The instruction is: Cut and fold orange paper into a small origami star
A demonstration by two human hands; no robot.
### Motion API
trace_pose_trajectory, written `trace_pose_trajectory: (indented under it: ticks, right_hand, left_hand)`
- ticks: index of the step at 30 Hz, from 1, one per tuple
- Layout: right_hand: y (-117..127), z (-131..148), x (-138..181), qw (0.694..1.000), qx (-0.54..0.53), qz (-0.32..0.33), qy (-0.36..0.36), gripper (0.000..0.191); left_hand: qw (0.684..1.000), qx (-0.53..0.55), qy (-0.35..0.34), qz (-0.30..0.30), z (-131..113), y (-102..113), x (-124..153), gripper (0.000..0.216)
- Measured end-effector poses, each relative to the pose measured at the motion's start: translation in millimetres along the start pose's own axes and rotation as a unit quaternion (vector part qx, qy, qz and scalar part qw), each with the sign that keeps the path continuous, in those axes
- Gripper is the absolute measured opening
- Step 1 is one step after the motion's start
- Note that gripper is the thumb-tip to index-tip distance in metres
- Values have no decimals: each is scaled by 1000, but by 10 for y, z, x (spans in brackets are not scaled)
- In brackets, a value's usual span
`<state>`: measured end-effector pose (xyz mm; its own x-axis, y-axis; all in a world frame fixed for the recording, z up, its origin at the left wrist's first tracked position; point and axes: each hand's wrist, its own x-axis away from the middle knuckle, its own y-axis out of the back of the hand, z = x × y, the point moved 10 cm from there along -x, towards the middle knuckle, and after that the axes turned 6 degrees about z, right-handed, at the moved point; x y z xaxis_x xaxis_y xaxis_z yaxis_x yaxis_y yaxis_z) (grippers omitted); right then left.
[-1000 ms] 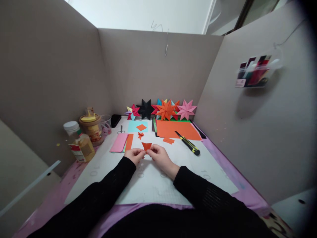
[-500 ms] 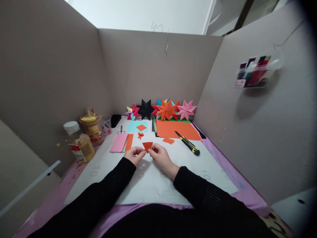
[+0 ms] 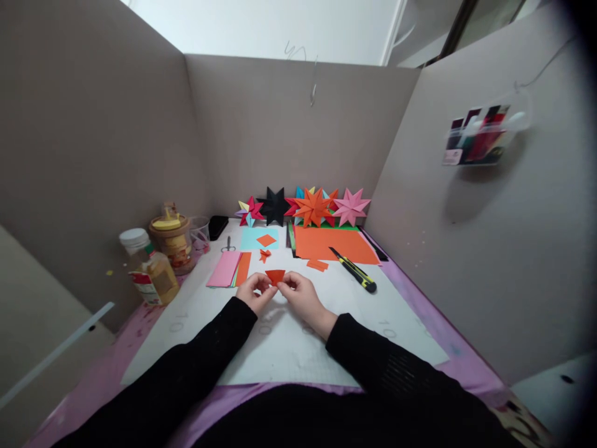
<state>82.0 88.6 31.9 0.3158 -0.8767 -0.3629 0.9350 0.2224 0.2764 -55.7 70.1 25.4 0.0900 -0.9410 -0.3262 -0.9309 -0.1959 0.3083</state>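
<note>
Both of my hands pinch a small folded orange paper piece (image 3: 275, 276) just above the white mat (image 3: 401, 323). My left hand (image 3: 255, 291) grips its lower left side and my right hand (image 3: 301, 294) grips its lower right side, fingers closed. The piece points downward between my fingertips. Just beyond it lie a small folded orange scrap (image 3: 265, 254), an orange square (image 3: 266, 240) on a light blue sheet (image 3: 249, 239), and an orange strip (image 3: 318, 265).
A pink and orange paper stack (image 3: 227, 269) lies at left, a large orange sheet (image 3: 333, 244) and a yellow-black utility knife (image 3: 353, 270) at right. Several paper stars (image 3: 311, 207) lean on the back wall. Jars and a bottle (image 3: 153, 270) stand at left. Small scissors (image 3: 228, 244) lie near the blue sheet.
The orange piece has been turned and folded slightly between my fingers; its top edge looks flatter now. My hands stay in nearly the same place.
</note>
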Motion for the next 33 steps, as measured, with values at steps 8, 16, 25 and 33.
trace_pose_trajectory:
  ticks: [8, 16, 25, 33]
  right_hand:
    - [42, 97, 22, 999, 42, -20, 27, 10]
    - [25, 45, 25, 1000, 13, -25, 10, 12]
    - [-205, -198, 4, 972, -216, 64, -67, 17]
    - [-331, -295, 11, 929, -341, 101, -104, 17]
  left_hand:
    - [1000, 5, 11, 10, 19, -14, 2, 18]
    - [995, -64, -56, -42, -146, 63, 65, 17]
    - [998, -45, -5, -46, -68, 126, 33, 21]
    - [997, 74, 18, 28, 126, 5, -55, 22]
